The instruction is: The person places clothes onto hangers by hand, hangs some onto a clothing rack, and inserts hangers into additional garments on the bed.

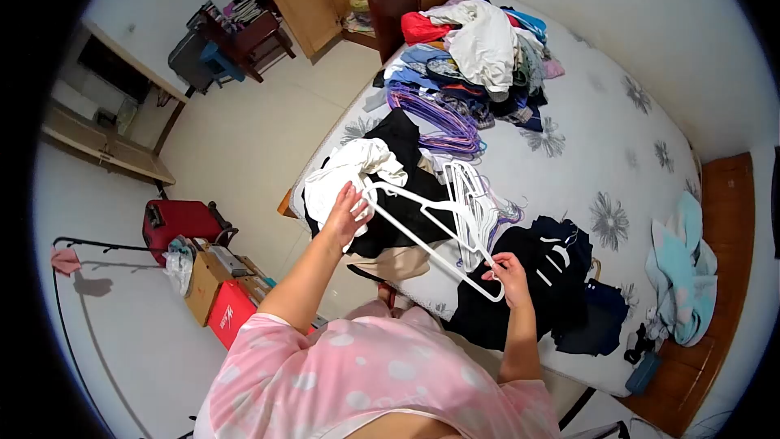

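White hanger [431,240] between hands, over near edge of bed [585,154]. Right hand [509,276] pinches its right end, fingers closed. Left hand [348,213] at its other end, by white garment [345,175]; finger closure can't be told. Purple hangers [439,123] on bed, beyond white hanger stack [470,207].

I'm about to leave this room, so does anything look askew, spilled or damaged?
I see no spill or damage; the white hanger being held looks intact. Slightly askew: the beige garment seems to droop over the bed's near edge, and the light blue cloth lies crumpled by the wooden headboard.
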The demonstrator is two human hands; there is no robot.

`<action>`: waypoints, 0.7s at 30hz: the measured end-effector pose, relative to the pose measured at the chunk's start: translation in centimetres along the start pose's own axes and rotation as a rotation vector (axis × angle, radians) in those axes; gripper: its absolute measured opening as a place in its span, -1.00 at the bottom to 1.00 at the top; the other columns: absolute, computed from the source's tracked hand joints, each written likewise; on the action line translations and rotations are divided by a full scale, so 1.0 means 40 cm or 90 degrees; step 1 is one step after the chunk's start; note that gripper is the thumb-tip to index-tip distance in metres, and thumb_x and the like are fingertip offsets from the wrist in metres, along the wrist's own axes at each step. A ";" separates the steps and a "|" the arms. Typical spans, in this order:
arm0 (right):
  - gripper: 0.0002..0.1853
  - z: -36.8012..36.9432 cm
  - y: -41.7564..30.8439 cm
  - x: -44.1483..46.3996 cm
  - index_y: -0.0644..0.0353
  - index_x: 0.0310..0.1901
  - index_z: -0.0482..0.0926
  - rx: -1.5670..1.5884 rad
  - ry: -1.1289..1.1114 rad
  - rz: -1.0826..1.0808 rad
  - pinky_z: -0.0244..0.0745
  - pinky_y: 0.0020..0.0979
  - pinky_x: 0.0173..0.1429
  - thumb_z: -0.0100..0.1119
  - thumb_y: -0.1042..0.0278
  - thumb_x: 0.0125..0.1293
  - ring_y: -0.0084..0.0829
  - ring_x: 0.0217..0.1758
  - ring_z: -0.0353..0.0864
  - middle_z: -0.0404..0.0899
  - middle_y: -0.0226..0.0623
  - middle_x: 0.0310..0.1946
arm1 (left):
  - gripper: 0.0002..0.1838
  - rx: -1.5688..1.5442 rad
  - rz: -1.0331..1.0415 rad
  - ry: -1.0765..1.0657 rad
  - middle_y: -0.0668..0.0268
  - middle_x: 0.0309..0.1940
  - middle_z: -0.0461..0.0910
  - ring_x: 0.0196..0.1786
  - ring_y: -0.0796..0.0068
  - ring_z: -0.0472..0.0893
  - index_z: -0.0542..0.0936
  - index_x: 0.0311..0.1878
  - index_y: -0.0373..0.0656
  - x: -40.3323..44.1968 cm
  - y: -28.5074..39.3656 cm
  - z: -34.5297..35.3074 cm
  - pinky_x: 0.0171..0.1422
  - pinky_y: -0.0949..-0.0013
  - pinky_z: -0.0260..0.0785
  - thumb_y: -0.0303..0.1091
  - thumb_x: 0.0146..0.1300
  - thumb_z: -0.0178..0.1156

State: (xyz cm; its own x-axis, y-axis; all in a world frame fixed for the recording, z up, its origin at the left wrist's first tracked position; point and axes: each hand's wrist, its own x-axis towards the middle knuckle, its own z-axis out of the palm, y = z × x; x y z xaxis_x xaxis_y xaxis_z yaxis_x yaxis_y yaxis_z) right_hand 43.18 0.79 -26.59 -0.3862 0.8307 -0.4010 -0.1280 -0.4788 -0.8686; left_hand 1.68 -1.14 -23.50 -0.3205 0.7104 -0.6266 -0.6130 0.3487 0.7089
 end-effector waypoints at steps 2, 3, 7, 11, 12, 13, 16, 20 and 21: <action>-0.82 0.026 0.000 0.016 0.26 -0.05 0.41 -0.023 -0.043 0.007 0.54 -0.43 -0.17 0.07 0.51 0.34 -0.39 -0.31 0.65 0.56 -0.20 -0.20 | -0.37 0.008 0.020 -0.015 0.38 0.29 0.38 0.24 0.37 0.38 0.08 0.46 0.20 -0.005 0.028 -0.049 0.24 0.09 0.29 0.07 0.41 0.00; -0.82 0.043 -0.001 0.027 0.26 -0.04 0.41 -0.035 -0.062 0.009 0.54 -0.43 -0.17 0.07 0.51 0.34 -0.39 -0.30 0.65 0.57 -0.20 -0.20 | -0.40 0.024 0.025 -0.023 0.41 0.27 0.41 0.23 0.39 0.39 0.10 0.46 0.20 -0.005 0.038 -0.073 0.23 0.10 0.29 0.05 0.43 -0.02; -0.75 0.146 -0.002 0.071 0.29 0.02 0.45 -0.083 -0.116 -0.004 0.45 -0.50 0.01 0.12 0.52 0.31 -0.47 -0.16 0.62 0.56 -0.31 -0.21 | -0.70 -0.043 0.047 0.034 0.45 0.03 0.52 0.04 0.52 0.45 0.50 0.12 0.03 0.032 0.050 -0.170 0.12 0.31 0.41 -0.10 0.44 0.01; -0.69 0.286 0.012 0.122 0.27 0.06 0.45 -0.174 -0.136 0.015 0.37 -0.59 -0.16 0.16 0.50 0.29 -0.57 -0.21 0.61 0.56 -0.41 -0.29 | -0.83 -0.066 0.011 0.010 0.51 -0.21 0.48 -0.18 0.60 0.42 0.56 -0.02 -0.01 0.092 0.031 -0.239 -0.02 0.44 0.44 -0.25 0.42 0.06; -0.71 0.331 0.010 0.134 0.27 0.06 0.48 -0.277 -0.090 0.028 0.37 -0.60 -0.18 0.15 0.43 0.32 -0.59 -0.29 0.59 0.53 -0.43 -0.33 | -0.84 -0.084 0.003 0.015 0.50 -0.28 0.45 -0.21 0.62 0.42 0.56 -0.03 -0.01 0.097 0.035 -0.239 -0.06 0.46 0.44 -0.26 0.41 0.07; -0.74 0.378 -0.011 0.139 0.28 -0.01 0.54 -0.366 -0.067 0.049 0.35 -0.60 -0.21 0.12 0.33 0.37 -0.62 -0.29 0.57 0.53 -0.44 -0.35 | -0.84 -0.076 0.013 -0.005 0.49 -0.34 0.44 -0.24 0.63 0.43 0.56 -0.04 -0.03 0.103 0.045 -0.248 -0.08 0.48 0.45 -0.29 0.42 0.06; -0.74 0.437 0.049 0.180 0.28 -0.23 0.63 -0.479 -0.009 -0.159 0.38 -0.55 -0.35 0.08 0.25 0.40 -0.61 -0.47 0.50 0.52 -0.39 -0.45 | -0.84 -0.063 -0.014 -0.066 0.47 -0.37 0.45 -0.26 0.63 0.47 0.55 -0.03 -0.08 0.139 0.081 -0.306 -0.06 0.49 0.46 -0.35 0.43 0.02; -0.74 0.546 0.076 0.172 0.27 -0.22 0.59 -0.292 -0.007 0.073 0.35 -0.56 -0.41 0.03 0.25 0.43 -0.62 -0.55 0.41 0.58 -0.38 -0.47 | -0.84 0.019 -0.137 -0.205 0.54 -0.33 0.50 -0.29 0.66 0.46 0.56 -0.02 0.09 0.171 0.079 -0.377 -0.15 0.54 0.30 -0.25 0.39 0.12; -0.75 0.571 0.068 0.161 0.27 -0.22 0.59 -0.299 0.015 0.072 0.34 -0.57 -0.42 0.02 0.25 0.43 -0.63 -0.55 0.40 0.58 -0.39 -0.47 | -0.83 0.036 -0.140 -0.173 0.55 -0.34 0.50 -0.30 0.67 0.45 0.55 -0.01 0.09 0.190 0.082 -0.392 -0.15 0.53 0.30 -0.26 0.38 0.13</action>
State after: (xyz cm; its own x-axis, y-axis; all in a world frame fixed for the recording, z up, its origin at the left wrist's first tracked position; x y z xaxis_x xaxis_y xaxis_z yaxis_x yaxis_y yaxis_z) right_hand 19.47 -1.63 -24.87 -0.3521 0.7894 -0.5029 0.3424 -0.3915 -0.8541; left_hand -14.07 -4.19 -31.01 0.0234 0.7492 -0.6619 -0.6025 0.5389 0.5887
